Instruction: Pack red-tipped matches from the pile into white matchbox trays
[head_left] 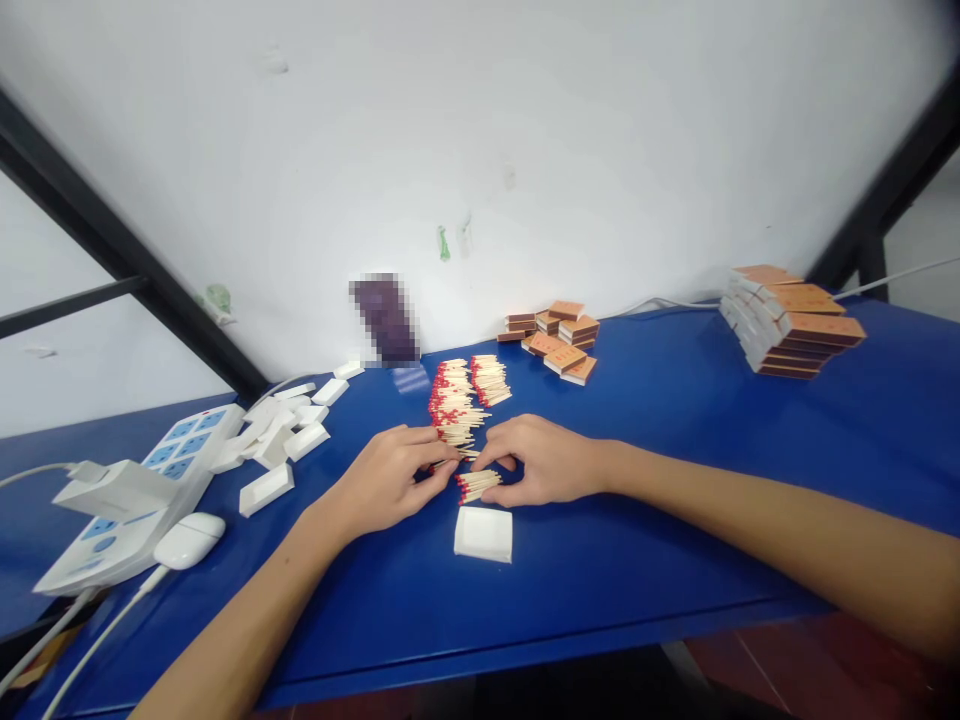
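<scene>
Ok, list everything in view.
Matches: many, pale and red, centre
Near tray: one, white, front
Other trays: many, white, left
Loose matchboxes: several, orange, back
Stacked matchboxes: several, orange, right
Power strip: one, white, left
Adapter: one, white, on strip
Rounded case: one, white, left
Cables: several, white, both sides
Blurred object: one, purple, back
Table: one, blue, beneath
Wall: one, white, behind
Bars: several, black, sides
Floor: one, red, below
Left hand: one, bare, centre
Right hand: one, bare, centre

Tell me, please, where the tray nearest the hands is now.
In the head view, the tray lies at lower centre on the blue table, just below the matches at the right hand.
</scene>
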